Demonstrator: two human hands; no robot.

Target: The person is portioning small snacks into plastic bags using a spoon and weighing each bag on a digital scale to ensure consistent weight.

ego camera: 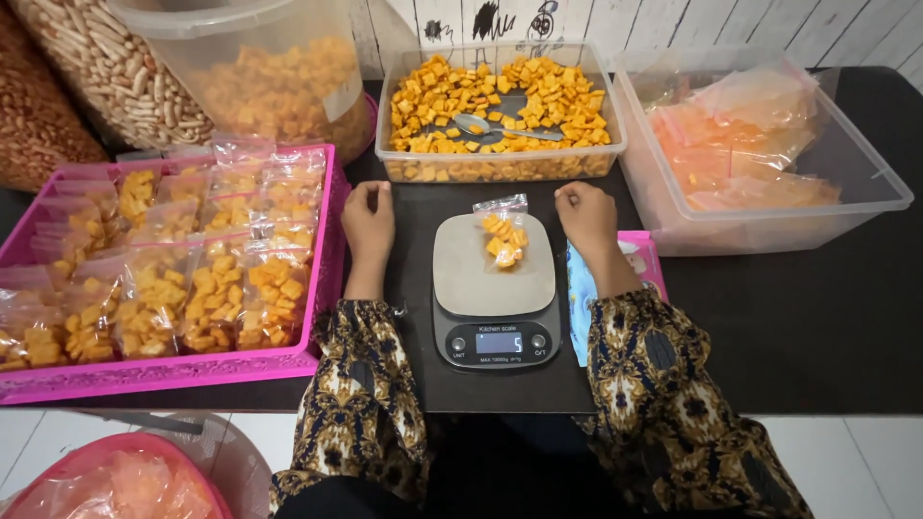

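Observation:
A small clear bag of orange square crackers [504,234] lies on a grey kitchen scale [493,288] in front of me. My left hand [368,223] rests on the black table left of the scale, fingers curled, holding nothing. My right hand [586,218] rests the same way to the right of the scale. Beyond the scale stands a clear tub of loose orange crackers [500,165] with a metal spoon [492,127] lying in it.
A pink tray [163,373] at the left holds several filled cracker bags. At the right is a clear tub [769,223] of empty plastic bags. Large containers of snacks [269,77] stand at the back left. A pink basket [115,481] sits on the floor.

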